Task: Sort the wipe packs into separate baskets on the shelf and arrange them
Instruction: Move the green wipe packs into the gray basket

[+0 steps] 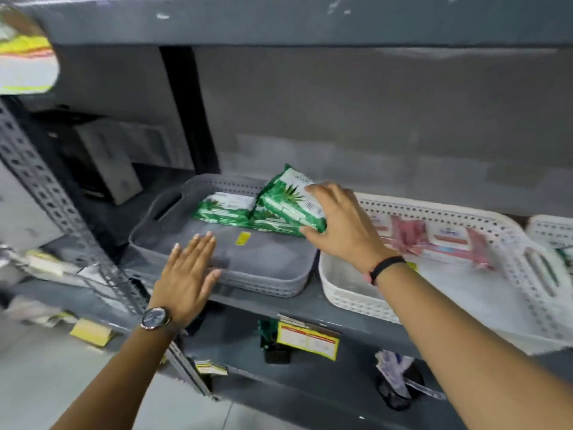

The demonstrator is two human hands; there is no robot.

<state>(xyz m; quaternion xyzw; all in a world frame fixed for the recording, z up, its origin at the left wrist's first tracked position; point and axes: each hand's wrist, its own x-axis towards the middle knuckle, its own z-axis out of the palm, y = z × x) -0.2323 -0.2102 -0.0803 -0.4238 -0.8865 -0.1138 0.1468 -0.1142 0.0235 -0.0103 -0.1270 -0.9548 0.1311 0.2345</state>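
The shelf [310,308] runs left to right in front of you, with a grey basket [173,218] on the left and a white basket [350,293] just beside it on the right, their near corners almost touching.

Your right arm reaches forward and leftward across the white basket's left end, wrist bent, a black band [386,268] on it. Your right hand [344,225] is over the grey basket's far right corner, thumb and fingers clamped around the right end of a green pack [288,200]. That pack is tilted, its long axis running from far left down to near right, its printed face turned toward you; it rests on other green packs [226,209] lying flat along the basket's far side.

Your left arm comes up from the near left, a watch [154,318] on the wrist. Your left hand [186,274] is flat, fingers straight and together, palm down over the grey basket's near rim, holding nothing.

Pink packs [434,237] lie in the white basket, to the right of your right hand.
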